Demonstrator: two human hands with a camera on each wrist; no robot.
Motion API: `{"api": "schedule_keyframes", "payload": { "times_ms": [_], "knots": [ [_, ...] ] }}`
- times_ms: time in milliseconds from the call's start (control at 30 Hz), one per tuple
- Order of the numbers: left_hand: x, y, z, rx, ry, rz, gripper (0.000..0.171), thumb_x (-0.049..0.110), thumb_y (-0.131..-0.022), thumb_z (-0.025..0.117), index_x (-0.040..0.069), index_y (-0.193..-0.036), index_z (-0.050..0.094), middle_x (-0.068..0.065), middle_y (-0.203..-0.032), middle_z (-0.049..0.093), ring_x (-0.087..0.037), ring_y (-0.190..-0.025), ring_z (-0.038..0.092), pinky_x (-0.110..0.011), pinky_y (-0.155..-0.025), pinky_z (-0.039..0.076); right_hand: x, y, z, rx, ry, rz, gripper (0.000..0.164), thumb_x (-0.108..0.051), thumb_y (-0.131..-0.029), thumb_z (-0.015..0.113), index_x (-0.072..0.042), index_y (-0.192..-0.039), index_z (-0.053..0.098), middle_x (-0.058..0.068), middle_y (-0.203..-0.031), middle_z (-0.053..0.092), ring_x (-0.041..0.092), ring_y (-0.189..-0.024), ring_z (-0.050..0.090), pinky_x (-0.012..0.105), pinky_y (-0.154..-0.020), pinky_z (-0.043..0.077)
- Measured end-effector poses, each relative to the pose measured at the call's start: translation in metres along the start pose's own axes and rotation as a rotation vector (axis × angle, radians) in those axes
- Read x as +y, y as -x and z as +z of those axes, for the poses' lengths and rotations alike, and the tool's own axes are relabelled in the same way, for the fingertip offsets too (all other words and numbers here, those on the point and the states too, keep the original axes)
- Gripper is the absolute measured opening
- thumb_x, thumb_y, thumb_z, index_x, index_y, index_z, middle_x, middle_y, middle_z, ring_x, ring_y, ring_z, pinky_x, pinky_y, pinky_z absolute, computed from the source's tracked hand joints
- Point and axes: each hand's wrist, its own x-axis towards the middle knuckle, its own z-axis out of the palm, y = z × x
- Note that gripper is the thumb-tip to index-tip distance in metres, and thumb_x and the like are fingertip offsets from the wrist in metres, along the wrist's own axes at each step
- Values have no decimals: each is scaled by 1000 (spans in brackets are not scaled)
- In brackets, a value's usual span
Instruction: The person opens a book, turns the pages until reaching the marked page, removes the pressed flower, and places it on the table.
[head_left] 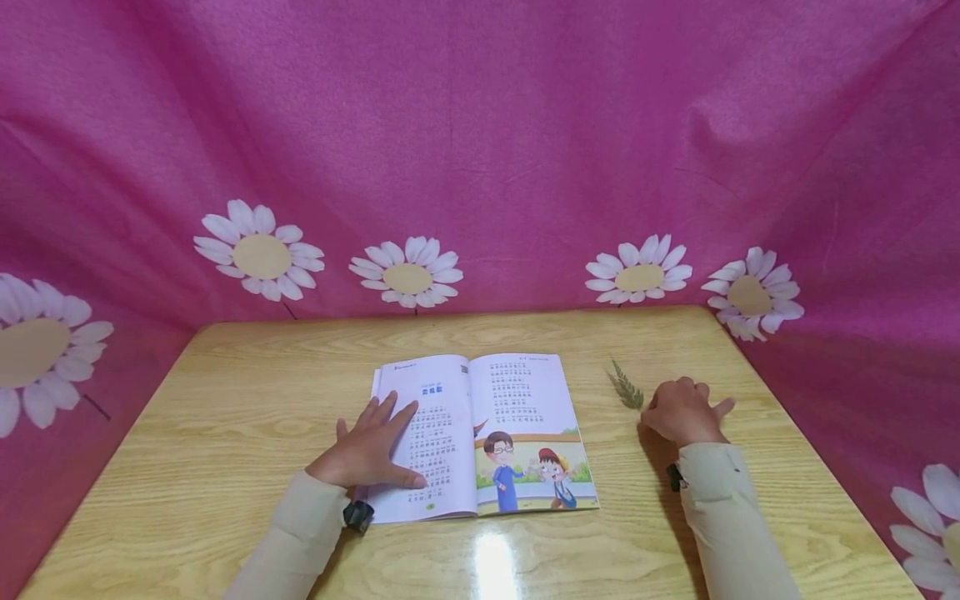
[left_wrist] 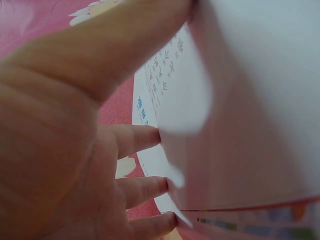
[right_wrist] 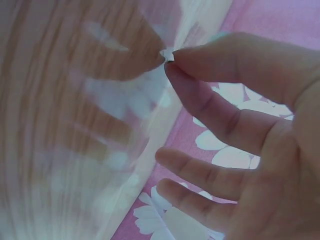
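Note:
An open picture book (head_left: 525, 400) lies on the table, text on both pages and a cartoon at the lower right. My left hand (head_left: 371, 446) rests on its left page with fingers spread and thumb extended. In the left wrist view the fingertips of the left hand (left_wrist: 115, 150) touch the page (left_wrist: 240, 125). To the right of the book, my right hand (head_left: 686, 412) pinches the lower end of a small green fern-like leaf (head_left: 626, 387). The right wrist view shows the right hand (right_wrist: 240, 120) with thumb and index finger together at a tiny pale bit; the other fingers are apart.
The glossy wooden table (head_left: 247, 392) reflects light near its front edge. A pink cloth (head_left: 480, 150) with large white daisies hangs around its back and sides. Each wrist wears a black device (head_left: 358, 517).

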Motion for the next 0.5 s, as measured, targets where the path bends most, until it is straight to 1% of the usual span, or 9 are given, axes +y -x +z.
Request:
{"api": "schedule_keyframes", "payload": {
  "times_ms": [100, 233, 367, 500],
  "knots": [
    [-1, 0, 0, 2, 4, 3, 116, 61, -60, 83, 21, -154, 27, -13, -161, 8, -42, -145, 1, -75, -102, -2, 0, -2, 2, 35, -10, -5, 11, -15, -79, 71, -8, -71, 70, 20, -89, 53, 50, -97, 40, 83, -89, -4],
    [-1, 0, 0, 5, 10, 9, 117, 61, -60, 83, 21, -154, 27, -14, -161, 8, -43, -145, 1, -76, -102, -3, 0, -4, 3, 58, -22, 5, 7, -12, -79, 71, -8, -73, 73, 20, -91, 57, 49, -97, 42, 83, -89, -2],
    [-1, 0, 0, 3, 12, 9, 117, 61, -60, 82, 21, -154, 26, -14, -161, 8, -43, -145, 1, -76, -101, -3, -1, -5, 3, 58, -30, 20, 6, -11, -78, 72, -8, -73, 74, 18, -90, 60, 49, -97, 42, 82, -89, -1],
    [-1, 0, 0, 2, 10, 8, 117, 62, -60, 82, 21, -154, 26, -14, -161, 8, -43, -145, 1, -76, -101, -3, -3, -4, 1, 39, -21, 24, 7, -11, -79, 71, -7, -75, 74, 17, -88, 60, 49, -97, 43, 82, -90, 0]
  ]
}}
